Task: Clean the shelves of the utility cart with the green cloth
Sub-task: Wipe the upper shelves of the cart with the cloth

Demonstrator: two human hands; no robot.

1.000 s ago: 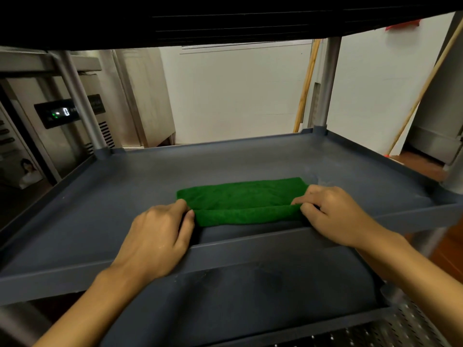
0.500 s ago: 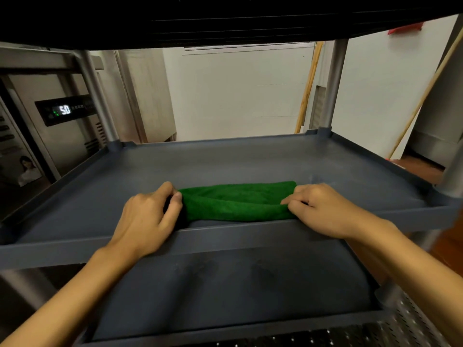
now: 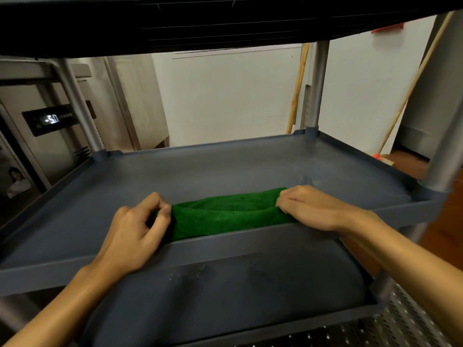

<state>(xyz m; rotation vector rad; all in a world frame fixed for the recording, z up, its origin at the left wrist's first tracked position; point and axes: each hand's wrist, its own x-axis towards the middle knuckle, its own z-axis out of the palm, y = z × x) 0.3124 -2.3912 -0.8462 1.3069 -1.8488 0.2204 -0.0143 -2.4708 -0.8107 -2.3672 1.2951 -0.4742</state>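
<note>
Green cloth (image 3: 230, 214), folded, lies on middle shelf (image 3: 225, 169) near its front rim. Left hand (image 3: 135, 231) pinches cloth's left end; right hand (image 3: 308, 209) grips right end.

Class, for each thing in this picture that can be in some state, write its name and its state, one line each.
green cloth: folded into a long strip, lying on the middle shelf by its front rim.
left hand: pinches the cloth's left end.
right hand: grips the cloth's right end.
display panel: lit.
</note>
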